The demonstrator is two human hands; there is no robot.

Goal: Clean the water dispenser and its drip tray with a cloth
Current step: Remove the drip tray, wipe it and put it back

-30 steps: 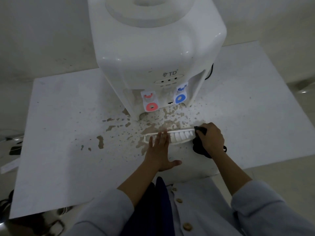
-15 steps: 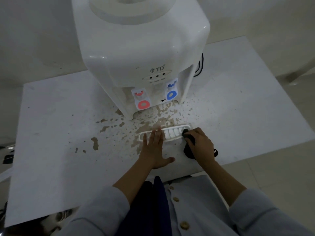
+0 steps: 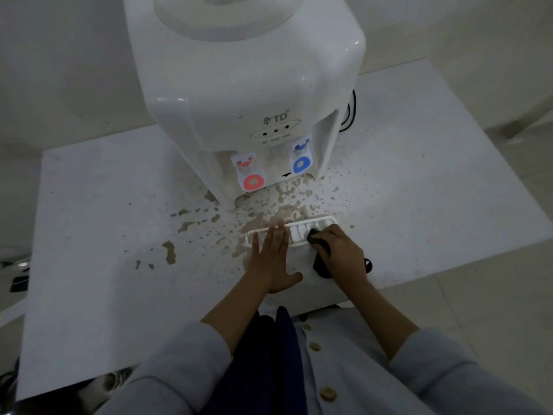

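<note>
Where brown splashes spread from under the taps, lies dull and stained: white table [image 3: 98,295], standing against a pale wall with light floor tiles to the right. Scattered widest in front of the machine, thinning toward the left.

White water dispenser [image 3: 239,85], marked TD, at the back of the table, with a red tap [image 3: 249,172] on the left and a blue tap [image 3: 300,160] on the right. Drip tray [image 3: 297,229], white and slotted, out of its recess and lying flat on the table just in front, among the stains.

Left hand [image 3: 270,259] spread flat, fingers pressing down on the left part of the tray. Right hand [image 3: 341,254] clenched around a black cloth [image 3: 321,253], its tip touching the tray's right end.

Top of the dispenser cut off by the frame. Much of the tray hidden beneath the left hand. Dark cable [image 3: 351,112] only partly visible behind the machine. Dim clutter at the left edge too dark to identify.
</note>
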